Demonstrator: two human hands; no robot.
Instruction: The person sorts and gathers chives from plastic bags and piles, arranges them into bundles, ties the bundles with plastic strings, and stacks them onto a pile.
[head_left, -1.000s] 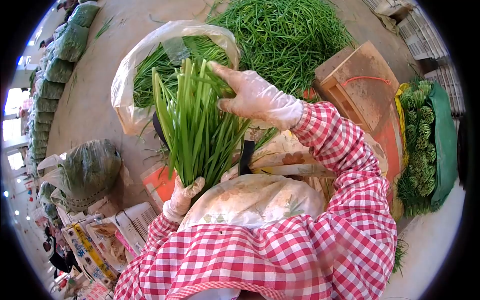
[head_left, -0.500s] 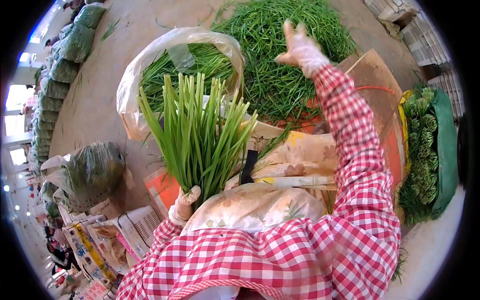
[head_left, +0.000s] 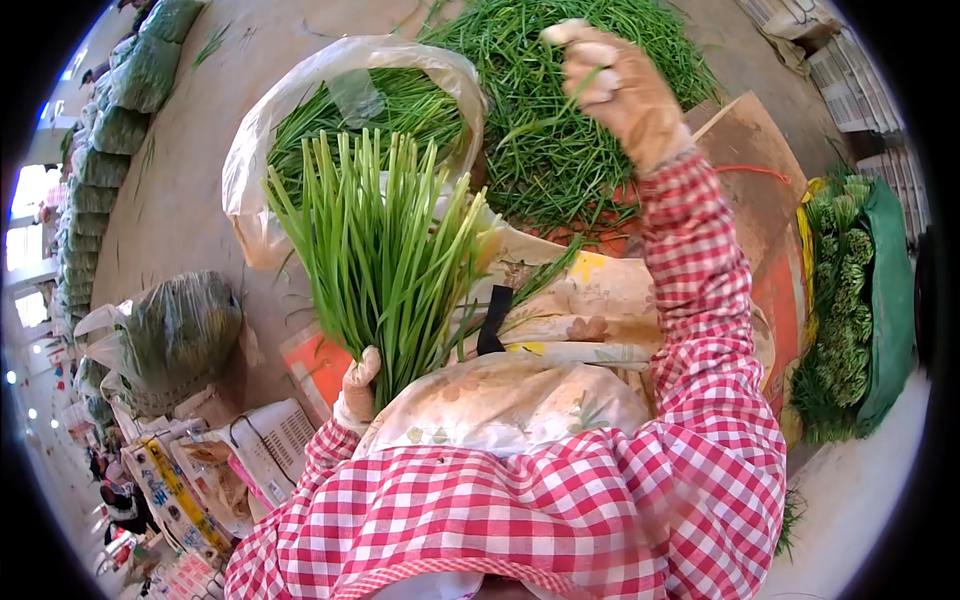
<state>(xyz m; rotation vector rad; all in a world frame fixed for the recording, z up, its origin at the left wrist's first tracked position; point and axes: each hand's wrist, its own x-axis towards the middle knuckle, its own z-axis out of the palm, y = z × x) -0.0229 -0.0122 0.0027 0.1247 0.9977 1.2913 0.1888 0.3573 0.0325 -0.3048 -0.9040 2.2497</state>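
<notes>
Gripped near its lower end, a fanned bunch of long green stalks [head_left: 385,260] stands up from my left hand [head_left: 361,382], pale ends upward. My gloved right hand [head_left: 620,92] is raised over the heap of loose green stalks [head_left: 560,140], its fingers curled; a bit of green shows at them, too small to make out. Behind the bunch, a clear plastic bag [head_left: 250,150] holds more green stalks. A stained apron [head_left: 510,405] covers my lap.
At the right, a green cloth [head_left: 890,300] wraps bundled stalks [head_left: 848,310]. A wooden board [head_left: 755,150] lies beside the heap. Filled plastic bags [head_left: 185,335] and white crates [head_left: 270,450] stand at the left. More filled bags [head_left: 145,75] line the far left.
My right hand has left the bunch, moved up and right over the heap, and its spread fingers have curled. The bunch has fanned out in my left hand.
</notes>
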